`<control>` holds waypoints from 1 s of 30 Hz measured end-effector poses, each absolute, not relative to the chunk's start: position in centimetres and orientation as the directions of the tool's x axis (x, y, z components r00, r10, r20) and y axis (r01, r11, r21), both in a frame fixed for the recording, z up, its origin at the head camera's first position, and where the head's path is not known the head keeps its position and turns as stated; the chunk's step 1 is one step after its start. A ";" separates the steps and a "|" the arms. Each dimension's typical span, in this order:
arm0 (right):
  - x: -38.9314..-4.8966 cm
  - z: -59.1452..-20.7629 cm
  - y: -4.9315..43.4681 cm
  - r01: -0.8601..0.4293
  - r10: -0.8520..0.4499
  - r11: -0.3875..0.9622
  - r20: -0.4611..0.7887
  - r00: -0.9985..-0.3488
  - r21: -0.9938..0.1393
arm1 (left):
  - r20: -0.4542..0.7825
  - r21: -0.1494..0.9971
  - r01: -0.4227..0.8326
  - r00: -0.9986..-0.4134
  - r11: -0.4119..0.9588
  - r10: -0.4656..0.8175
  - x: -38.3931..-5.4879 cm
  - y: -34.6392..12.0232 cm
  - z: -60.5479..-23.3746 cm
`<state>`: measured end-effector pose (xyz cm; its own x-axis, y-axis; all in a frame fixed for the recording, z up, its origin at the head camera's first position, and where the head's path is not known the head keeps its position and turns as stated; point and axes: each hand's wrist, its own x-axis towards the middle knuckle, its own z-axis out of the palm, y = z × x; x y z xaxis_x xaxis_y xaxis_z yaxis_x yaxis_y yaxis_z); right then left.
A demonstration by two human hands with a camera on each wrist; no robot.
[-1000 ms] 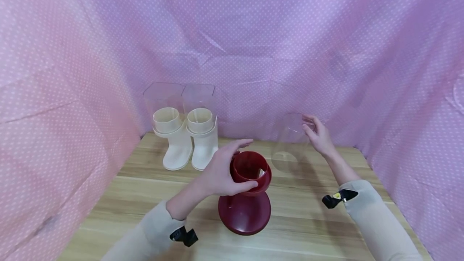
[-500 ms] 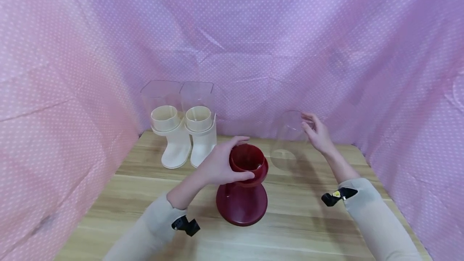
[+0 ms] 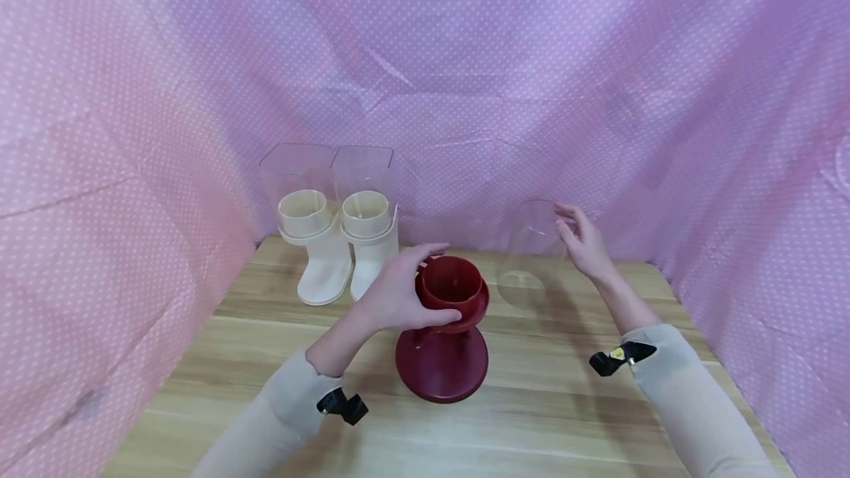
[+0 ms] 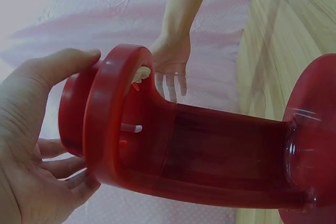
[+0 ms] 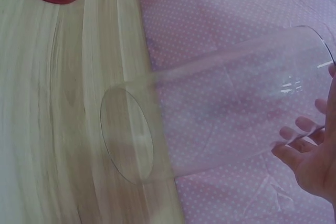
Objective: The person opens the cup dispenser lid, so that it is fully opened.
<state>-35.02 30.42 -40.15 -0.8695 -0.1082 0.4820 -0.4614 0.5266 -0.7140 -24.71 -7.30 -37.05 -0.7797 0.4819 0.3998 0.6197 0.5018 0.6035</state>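
In the head view, a dark red dispenser stand (image 3: 441, 367) with a round foot stands upright on the table. My left hand (image 3: 398, 290) grips the red cup (image 3: 453, 280) at its top, thumb on the near side, fingers round the back. Seen from the left wrist, a white peg (image 4: 131, 128) and a cream piece (image 4: 140, 74) show inside the opening under the red collar (image 4: 105, 114). A clear cylinder (image 5: 220, 108), open-ended, stands upright behind and to the right. At its upper rim my right hand (image 3: 584, 246) touches the side with loosely extended fingers.
Two white stands with cream cups (image 3: 303, 214) stand side by side at the back left, clear angular containers (image 3: 361, 168) rising behind the cups. Pink dotted cloth (image 3: 425, 80) hangs round the wooden table (image 3: 531, 419).
The red stand has slid a little away from me with my left hand on its cup. A pale piece seen inside the cup has gone from sight. My right hand has stayed by the cylinder.
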 end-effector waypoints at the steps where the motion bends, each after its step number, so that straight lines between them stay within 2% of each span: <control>1: -35.0 -40.1 30.4 -0.460 -0.105 0.525 0.481 -0.870 -0.717 | 0.391 0.608 0.613 -0.784 0.504 0.482 -24.9 -7.2 -37.0; 8: -35.1 -40.2 30.4 -0.454 -0.098 0.529 0.480 -0.872 -0.717 | 0.366 0.707 0.538 -0.834 0.459 0.414 -26.8 -6.2 -37.3; 13: -35.0 -40.4 30.3 -0.453 -0.100 0.519 0.475 -0.874 -0.725 | 0.383 0.732 0.514 -0.853 0.448 0.353 -29.2 -5.6 -37.5; 20: -34.9 -40.5 30.5 -0.456 -0.120 0.514 0.466 -0.877 -0.726 | 0.410 0.691 0.569 -0.816 0.446 0.407 -33.5 -5.2 -36.6; 26: -34.8 -40.6 30.4 -0.461 -0.109 0.508 0.476 -0.873 -0.728 | 0.307 0.736 0.508 -0.839 0.447 0.448 -35.8 -4.6 -35.6; 30: -34.9 -40.6 30.2 -0.457 -0.109 0.501 0.470 -0.876 -0.735 | 0.284 0.747 0.485 -0.851 0.455 0.441 -36.8 -4.3 -35.4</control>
